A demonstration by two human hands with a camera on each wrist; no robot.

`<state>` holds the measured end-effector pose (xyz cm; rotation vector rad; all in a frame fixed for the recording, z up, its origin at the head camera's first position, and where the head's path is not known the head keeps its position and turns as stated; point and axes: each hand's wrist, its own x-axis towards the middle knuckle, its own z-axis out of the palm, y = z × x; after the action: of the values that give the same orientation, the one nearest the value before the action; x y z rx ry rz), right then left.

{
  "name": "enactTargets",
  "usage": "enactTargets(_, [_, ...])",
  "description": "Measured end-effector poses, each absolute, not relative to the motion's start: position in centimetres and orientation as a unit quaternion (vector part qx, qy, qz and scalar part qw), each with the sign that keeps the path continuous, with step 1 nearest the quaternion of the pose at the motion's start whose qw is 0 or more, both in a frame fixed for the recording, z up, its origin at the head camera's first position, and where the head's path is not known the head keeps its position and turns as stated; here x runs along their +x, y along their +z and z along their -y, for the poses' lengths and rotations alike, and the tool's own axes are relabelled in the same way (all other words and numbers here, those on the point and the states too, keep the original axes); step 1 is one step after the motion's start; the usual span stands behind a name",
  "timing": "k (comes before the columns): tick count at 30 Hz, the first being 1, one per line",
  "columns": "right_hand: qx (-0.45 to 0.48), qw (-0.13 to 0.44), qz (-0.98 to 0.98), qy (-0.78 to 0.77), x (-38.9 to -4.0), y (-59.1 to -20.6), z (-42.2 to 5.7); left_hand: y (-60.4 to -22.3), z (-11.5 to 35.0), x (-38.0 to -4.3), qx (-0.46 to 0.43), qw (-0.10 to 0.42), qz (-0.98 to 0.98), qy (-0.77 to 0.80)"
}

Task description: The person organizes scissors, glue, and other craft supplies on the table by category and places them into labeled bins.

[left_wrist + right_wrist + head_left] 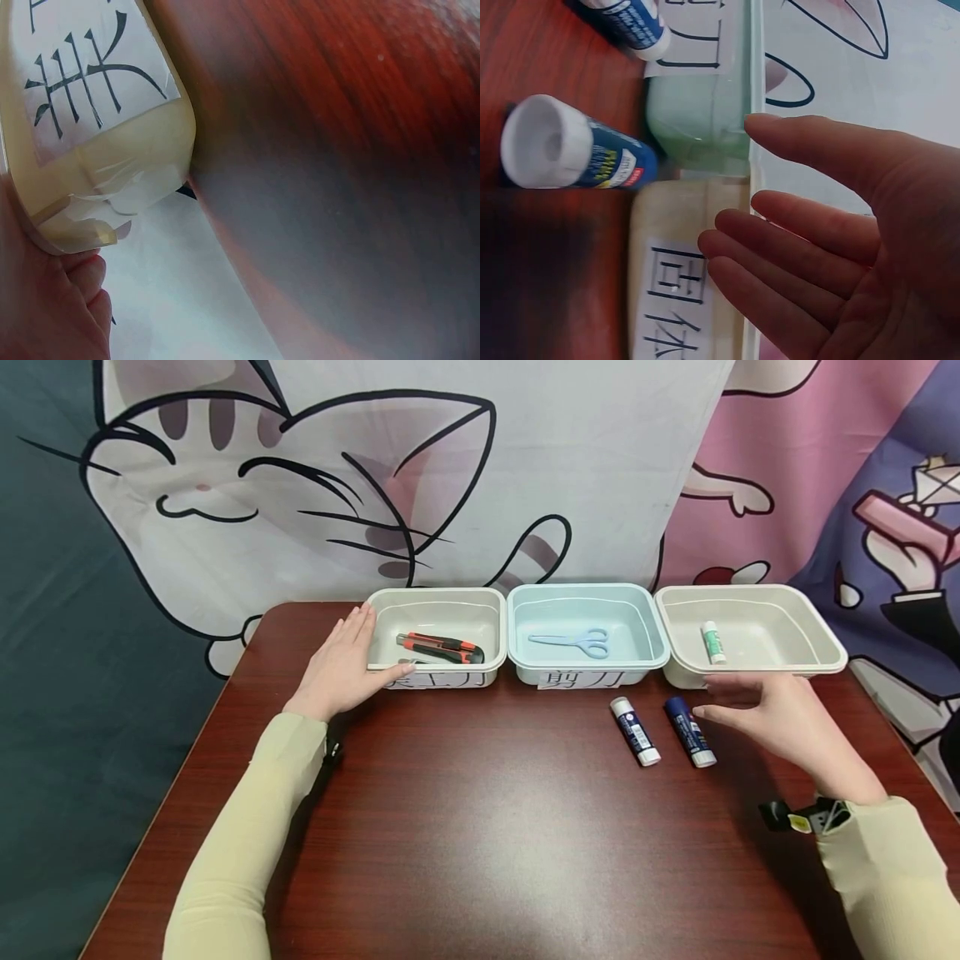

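Note:
My left hand (pixel 341 664) rests against the left end of a cream bin (pixel 497 610), its fingers along the side and the thumb at the front rim. Inside that bin lie box cutters (pixel 442 647). My right hand (pixel 780 718), fingers extended and holding nothing, is in front of the right cream bin (pixel 813 647). Just left of its thumb lies a blue-capped glue stick (pixel 690 732), apart from the hand. Another glue stick (pixel 635 732), with a white cap, lies further left on the table. A small green-and-white glue stick (pixel 713 642) lies inside the right bin.
Between the cream bins stands a light blue bin (pixel 652 635) with blue scissors (pixel 581 642) in it. Labels with characters are on the bins' fronts. Behind the brown table (pixel 495 835) hangs a cartoon-printed cloth (pixel 600 460).

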<state>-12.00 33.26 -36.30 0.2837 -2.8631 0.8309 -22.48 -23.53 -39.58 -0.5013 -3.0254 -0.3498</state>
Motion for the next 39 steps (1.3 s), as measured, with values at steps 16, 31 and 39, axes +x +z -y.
enactTargets(16, [0.105, 0.014, 0.962, 0.25, -12.5, -39.4, -33.5, -39.7, 23.4, -22.7, -0.165, 0.027, 0.98, -0.111])
enactTargets(31, [0.108, -0.001, 0.952, 0.287, -12.6, -40.2, -33.1, -39.5, 23.7, -22.6, -0.159, 0.028, 0.98, -0.114])
enactTargets(39, [0.11, 0.011, 0.95, 0.292, -12.3, -40.3, -33.2, -39.7, 23.6, -22.5, -0.164, 0.028, 0.98, -0.11])
